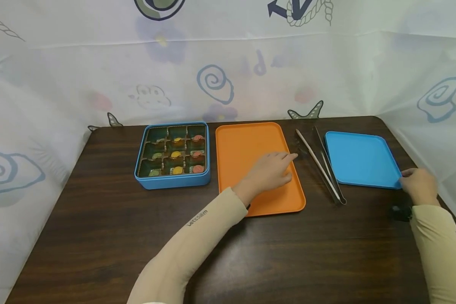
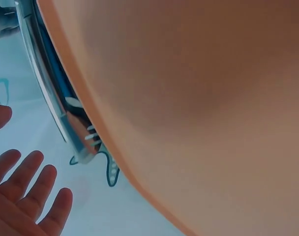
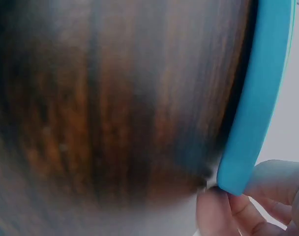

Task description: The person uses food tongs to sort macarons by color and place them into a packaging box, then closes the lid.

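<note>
My right hand (image 1: 419, 185) is at the near right corner of the blue tray (image 1: 365, 158). In the right wrist view, thumb and fingers (image 3: 216, 211) pinch the tray's corner (image 3: 260, 113). Over the orange tray (image 1: 247, 147) my left hand (image 1: 267, 175) hovers, its fingers pointing right toward the metal tongs (image 1: 322, 164). The left wrist view shows those fingers (image 2: 41, 184) spread apart with nothing between them. The tongs lie between the two trays, arms apart, bend toward the near side.
Left of the orange tray stands a blue box (image 1: 175, 182) with a divided insert holding several green, yellow and pink pieces. Everything rests on a dark wooden table (image 1: 289, 261). A patterned white cloth (image 1: 251, 50) hangs behind and beside it.
</note>
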A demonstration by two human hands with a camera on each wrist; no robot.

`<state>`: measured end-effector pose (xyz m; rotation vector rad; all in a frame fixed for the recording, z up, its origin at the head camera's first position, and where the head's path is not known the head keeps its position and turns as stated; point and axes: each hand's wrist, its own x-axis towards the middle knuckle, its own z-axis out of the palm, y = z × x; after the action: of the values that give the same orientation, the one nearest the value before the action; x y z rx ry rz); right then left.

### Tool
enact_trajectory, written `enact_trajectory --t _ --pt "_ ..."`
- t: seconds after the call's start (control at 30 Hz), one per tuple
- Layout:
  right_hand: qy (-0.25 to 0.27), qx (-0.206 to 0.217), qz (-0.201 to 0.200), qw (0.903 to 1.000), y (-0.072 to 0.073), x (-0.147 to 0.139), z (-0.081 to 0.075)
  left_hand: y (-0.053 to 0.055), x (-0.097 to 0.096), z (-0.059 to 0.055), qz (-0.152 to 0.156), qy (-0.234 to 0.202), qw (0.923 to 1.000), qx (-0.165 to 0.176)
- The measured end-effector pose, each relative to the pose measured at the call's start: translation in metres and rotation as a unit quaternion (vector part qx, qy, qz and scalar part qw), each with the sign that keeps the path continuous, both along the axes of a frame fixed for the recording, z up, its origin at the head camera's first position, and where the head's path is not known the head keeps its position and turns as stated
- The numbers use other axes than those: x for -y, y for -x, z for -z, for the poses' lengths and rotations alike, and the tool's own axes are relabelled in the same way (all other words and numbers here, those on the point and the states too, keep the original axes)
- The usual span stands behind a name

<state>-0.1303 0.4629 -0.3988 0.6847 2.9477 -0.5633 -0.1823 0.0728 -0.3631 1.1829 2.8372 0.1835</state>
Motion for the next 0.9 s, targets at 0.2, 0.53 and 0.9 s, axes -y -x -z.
enact_trajectory --t 0.2,0.53,0.9 --pt "0.046 -0.047 -0.005 0.9978 -0.002 -0.003 -0.001 0.000 -0.014 0.007 -0.006 0.016 0.9998 0.011" --pt "0.004 -0.177 0.006 0.9842 -0.010 0.000 -0.006 -0.002 -0.031 0.008 -0.023 -0.016 0.9991 0.031" --pt "-0.051 -0.284 0.067 0.9551 -0.009 0.012 -0.023 0.012 -0.038 0.010 -0.121 -0.245 0.9371 0.217"
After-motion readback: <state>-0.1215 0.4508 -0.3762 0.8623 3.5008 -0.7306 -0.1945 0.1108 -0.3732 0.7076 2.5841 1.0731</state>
